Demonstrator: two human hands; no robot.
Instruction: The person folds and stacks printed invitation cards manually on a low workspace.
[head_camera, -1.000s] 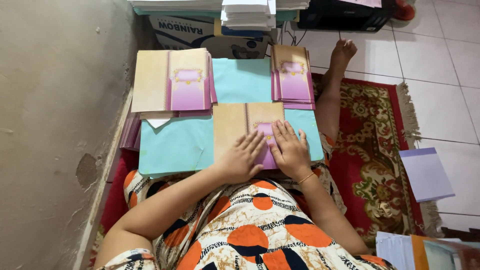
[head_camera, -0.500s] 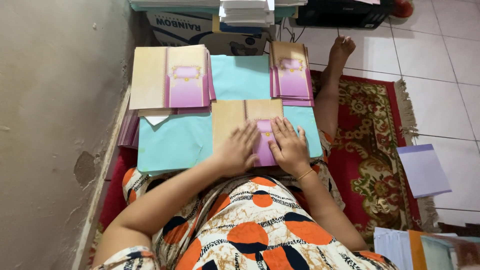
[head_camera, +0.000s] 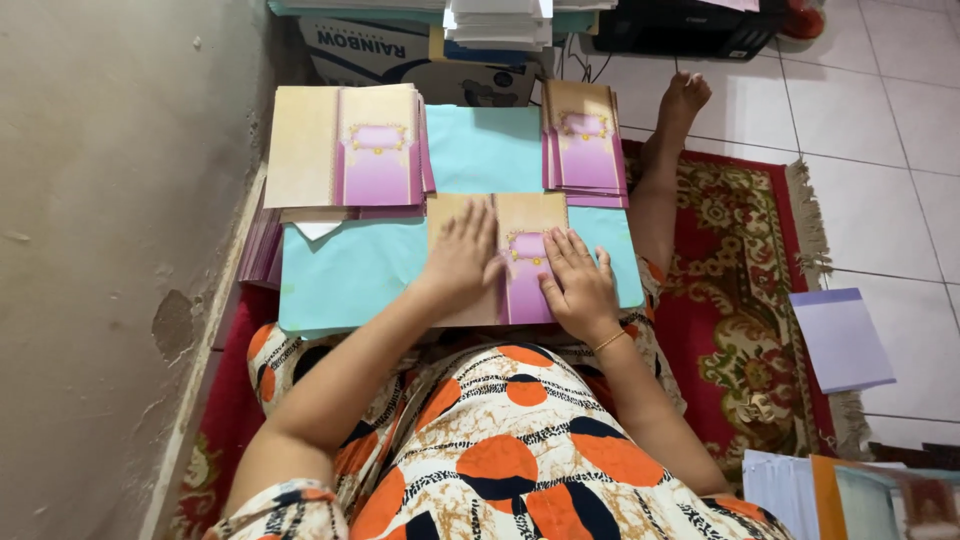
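Note:
A tan and purple printed card lies on a light blue board across my lap. My left hand lies flat on the card's left half, fingers spread. My right hand presses flat on its right half, a thin bracelet on the wrist. Neither hand grips anything. The hands hide the lower part of the card.
A stack of open tan and purple cards lies at the far left, a stack of folded ones at the far right. A wall stands close on the left. Red patterned rug, lilac paper, cardboard box, my foot.
My left hand has slid up and left across the card. The right hand has stayed on the right half, and the card's printed centre shows more between the hands.

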